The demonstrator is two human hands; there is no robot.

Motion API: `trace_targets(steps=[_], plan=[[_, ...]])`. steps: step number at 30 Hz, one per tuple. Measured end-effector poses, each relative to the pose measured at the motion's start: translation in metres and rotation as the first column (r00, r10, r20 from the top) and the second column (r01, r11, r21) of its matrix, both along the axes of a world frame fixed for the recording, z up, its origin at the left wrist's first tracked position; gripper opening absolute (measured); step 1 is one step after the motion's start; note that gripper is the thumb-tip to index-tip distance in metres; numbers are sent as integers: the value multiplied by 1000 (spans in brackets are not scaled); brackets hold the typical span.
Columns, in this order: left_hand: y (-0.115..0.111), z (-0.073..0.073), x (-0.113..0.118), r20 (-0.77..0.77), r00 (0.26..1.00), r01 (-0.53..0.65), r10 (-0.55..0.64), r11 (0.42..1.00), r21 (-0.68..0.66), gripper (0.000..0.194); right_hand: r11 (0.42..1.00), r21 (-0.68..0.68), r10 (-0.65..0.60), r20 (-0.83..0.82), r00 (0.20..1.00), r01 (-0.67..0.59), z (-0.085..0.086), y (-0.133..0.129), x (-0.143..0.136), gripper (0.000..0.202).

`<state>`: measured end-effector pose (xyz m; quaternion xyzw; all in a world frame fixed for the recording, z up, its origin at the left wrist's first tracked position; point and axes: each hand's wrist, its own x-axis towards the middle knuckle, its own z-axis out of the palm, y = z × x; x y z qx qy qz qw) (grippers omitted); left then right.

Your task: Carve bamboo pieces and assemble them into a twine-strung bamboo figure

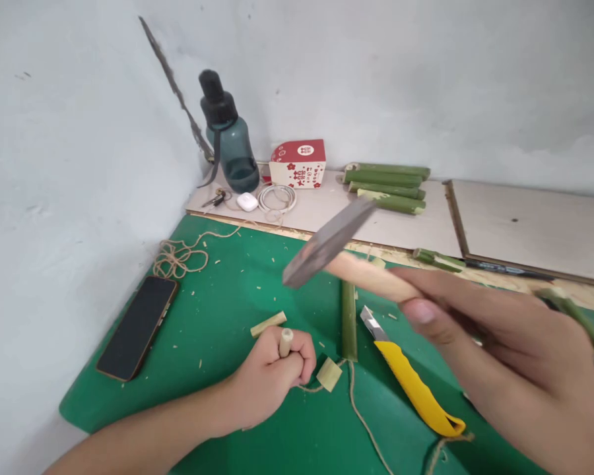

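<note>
My right hand (505, 349) is closed round the wooden handle of a hammer (329, 241), its slightly blurred metal head raised over the green mat. Low on the mat, my left hand (267, 379) makes a fist round a small upright wooden peg (286, 340), whose top end sticks out; the lower end is hidden. Beside that fist lie a short pale bamboo strip (268, 324) and a small squarish bamboo piece (329, 375) by some twine (360, 409). A green bamboo stick (349, 323) and a yellow utility knife (410, 382), blade out, lie between the hands.
A phone (137, 328) and tangled twine (177, 258) lie at the left on the green mat (218, 297). Along the wall stand a dark bottle (235, 148) and a red-and-white box (297, 165), with a coiled cable (277, 198) and several bamboo sticks (386, 178).
</note>
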<state>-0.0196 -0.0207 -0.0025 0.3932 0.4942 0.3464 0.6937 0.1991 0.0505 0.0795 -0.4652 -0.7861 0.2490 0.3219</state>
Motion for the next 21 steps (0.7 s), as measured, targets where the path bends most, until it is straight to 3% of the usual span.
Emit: trace_targets(steps=[2,6,11,16,21], plan=[[0,1,-1,-19,1000,-16,16,1000,15,11,999,-9,36,-10,999,-36,1,-1,-1,30],[0,0,-1,-41,999,-35,34,999,-6,11,962,-88,270,148,951,-259,1,2,1,31],[-2,-2,1,7,1000,26,-26,1000,17,13,992,-48,118,119,986,-113,3,4,4,33],[-3,1,2,-5,999,-48,48,999,-11,11,961,-83,273,130,953,-264,7,3,1,29],[-4,-2,-1,25,1000,12,-12,1000,8,13,999,19,33,7,999,-33,4,2,6,24]])
